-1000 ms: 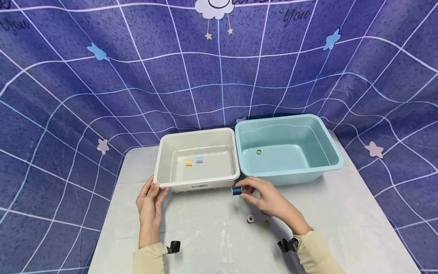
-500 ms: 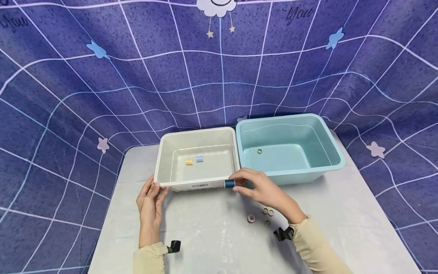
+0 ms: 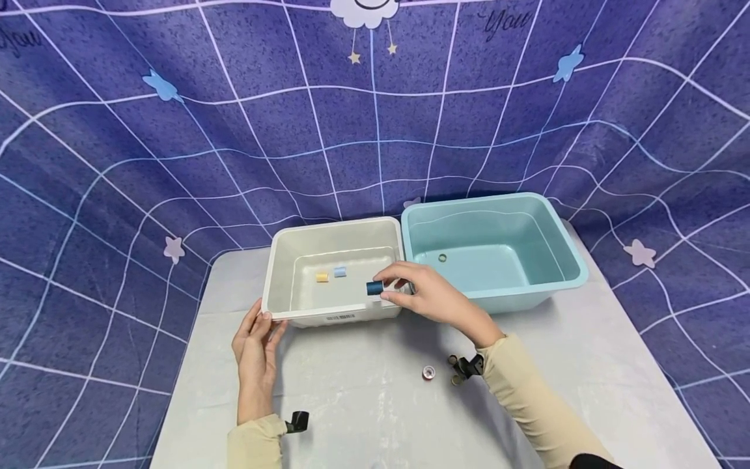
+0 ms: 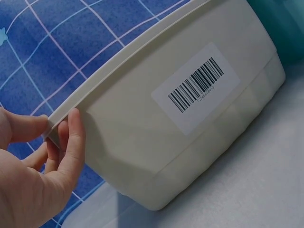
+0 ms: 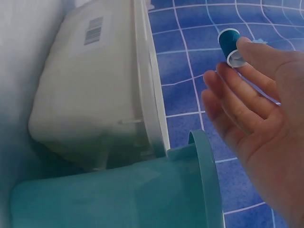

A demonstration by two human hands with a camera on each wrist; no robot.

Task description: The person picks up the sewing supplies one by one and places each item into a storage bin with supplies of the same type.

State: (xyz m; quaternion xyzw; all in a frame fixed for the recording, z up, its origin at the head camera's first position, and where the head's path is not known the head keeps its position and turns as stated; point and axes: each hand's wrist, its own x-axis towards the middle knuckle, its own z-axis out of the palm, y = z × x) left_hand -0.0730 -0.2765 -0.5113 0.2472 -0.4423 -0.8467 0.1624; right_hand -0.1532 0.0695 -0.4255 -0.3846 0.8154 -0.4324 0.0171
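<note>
Spool [image 3: 374, 288]: dark blue, cylindrical, white-rimmed; right grip [image 3: 432, 296] pinches it, left grip [image 3: 255, 355] holds bin rim [image 3: 334, 309].

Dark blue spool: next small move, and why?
I'd probably lower the dark blue spool into the white bin and release it. The right hand pinches it at what looks like a spot above the bin, a yellow spool and a light blue spool already lie inside, and the left hand grips the bin's near left corner.
</note>
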